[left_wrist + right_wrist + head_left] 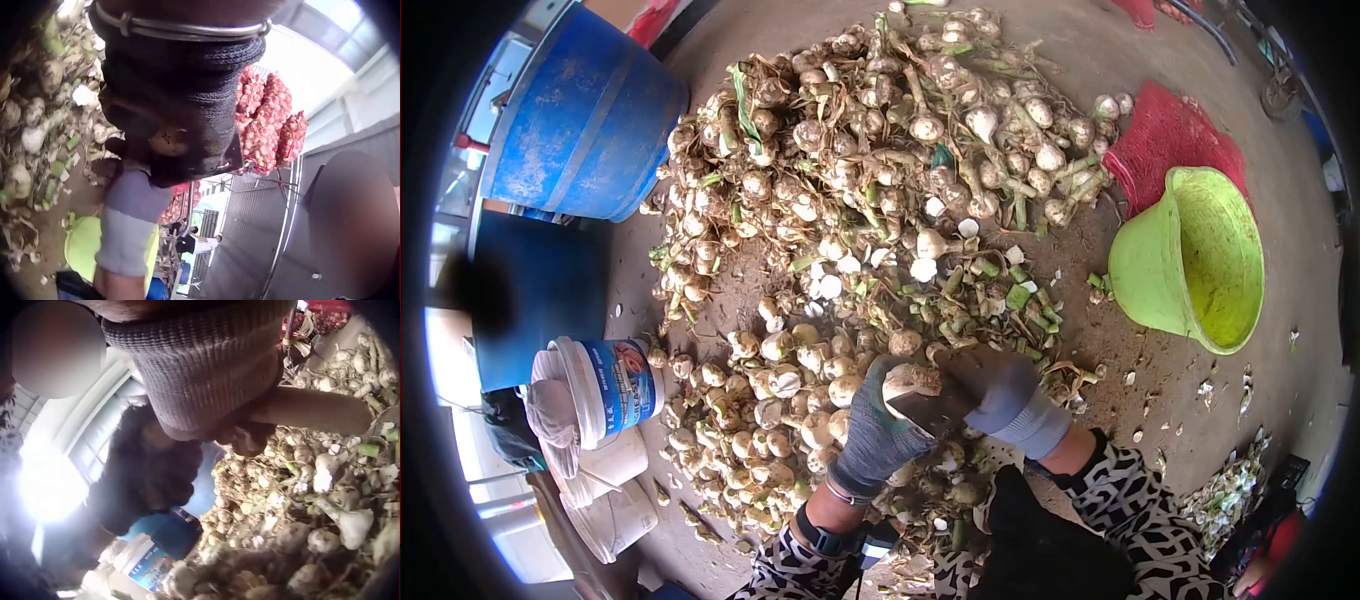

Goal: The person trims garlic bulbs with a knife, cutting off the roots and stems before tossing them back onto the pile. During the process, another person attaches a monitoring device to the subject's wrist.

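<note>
**At the Garlic Pile: Hand Positions and Surroundings**

Near the lower middle of the head view, the left hand [878,430], in a dark grey knit glove, has its fingers curled around one garlic bulb [908,380], lifted just above the heap. The right hand [1007,392], in a lighter grey glove, grips a dark flat blade [935,410]; the blade lies against the underside of the held bulb. The two hands touch at the bulb.

Directly below and left of the hands lies a heap of trimmed garlic bulbs [785,410]. Beyond it spreads a larger pile of untrimmed garlic with stalks [870,130]. Cut green stalk pieces [1000,300] litter the floor [1170,390] between the piles.

A lime-green bucket [1200,260] lies tipped on its side to the right, beside a red mesh sack [1165,140]. A blue barrel [580,110] stands at upper left. White plastic tubs [600,400] sit at lower left.
</note>
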Demonstrator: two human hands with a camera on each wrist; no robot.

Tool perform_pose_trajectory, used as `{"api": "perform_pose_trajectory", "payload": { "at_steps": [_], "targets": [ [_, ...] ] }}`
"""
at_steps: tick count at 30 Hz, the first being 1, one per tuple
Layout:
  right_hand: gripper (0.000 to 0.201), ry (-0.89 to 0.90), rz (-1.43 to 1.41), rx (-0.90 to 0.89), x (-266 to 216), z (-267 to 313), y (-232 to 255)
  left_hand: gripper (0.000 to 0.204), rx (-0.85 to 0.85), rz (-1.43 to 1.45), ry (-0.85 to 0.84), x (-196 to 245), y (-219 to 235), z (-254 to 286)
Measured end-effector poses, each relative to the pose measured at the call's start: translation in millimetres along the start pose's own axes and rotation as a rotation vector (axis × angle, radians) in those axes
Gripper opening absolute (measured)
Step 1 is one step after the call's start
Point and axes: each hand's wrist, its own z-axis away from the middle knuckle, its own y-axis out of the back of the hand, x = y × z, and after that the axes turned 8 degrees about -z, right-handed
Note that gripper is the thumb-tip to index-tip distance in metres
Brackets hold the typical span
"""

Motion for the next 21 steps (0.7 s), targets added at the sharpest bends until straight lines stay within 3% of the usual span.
{"api": "perform_pose_trajectory", "payload": {
  "at_steps": [1,2,3,5,7,8,10,11,13,14,16,17,19,21],
  "targets": [
    [0.027,-0.001,-0.059,0.031,7.9,0.7,-8.8,0.073,-0.044,0.077,0.101,-1.0,-2.7,4.0],
    [0.025,-0.257,-0.079,-0.108,28.6,-1.2,-18.9,0.073,-0.039,0.270,-0.067,13.5,1.4,12.4],
    [0.026,-0.515,-0.103,-0.243,60.3,-2.3,-30.5,0.075,-0.137,0.222,-0.225,28.9,13.9,18.9],
    [0.035,-0.577,0.053,-0.123,146.3,25.6,-48.2,0.076,-0.292,0.071,-0.450,52.0,35.7,28.0],
    [0.038,-0.702,-0.084,-0.089,92.8,4.0,5.5,0.073,-0.237,-0.148,-0.281,28.0,43.5,23.5],
    [0.038,-0.693,-0.097,-0.089,84.8,2.6,7.5,0.070,-0.196,-0.114,-0.146,1.7,38.3,14.8],
    [0.026,-0.367,-0.236,0.216,82.0,-11.7,16.4,0.074,-0.376,-0.565,-0.195,-21.5,66.8,-10.9],
    [0.026,-0.366,-0.237,0.207,69.9,-18.7,27.2,0.068,-0.393,-0.437,-0.245,-49.6,74.6,-23.2],
    [0.021,-0.668,-0.679,0.121,41.7,-35.7,41.4,0.060,-0.003,-0.381,-0.016,-90.4,87.9,-50.6],
    [0.021,-0.631,-0.654,0.125,43.2,-36.0,38.4,0.057,0.198,-0.806,0.018,-83.5,94.5,-73.4],
    [0.022,-0.582,-0.675,0.147,42.8,-40.2,32.3,0.054,0.451,-0.959,-0.016,-128.8,98.1,-129.6],
    [0.024,-0.558,-0.706,0.159,41.3,-38.7,29.3,0.063,0.296,-1.084,0.196,-121.8,97.8,-149.5],
    [0.022,-0.645,-0.674,0.110,37.6,-39.0,26.3,0.063,0.080,-0.966,0.478,-127.8,91.0,-188.2],
    [0.020,-0.449,-0.539,0.109,43.4,-34.1,19.4,0.060,0.154,-0.833,0.545,-125.3,88.1,-197.9]
  ]
}}
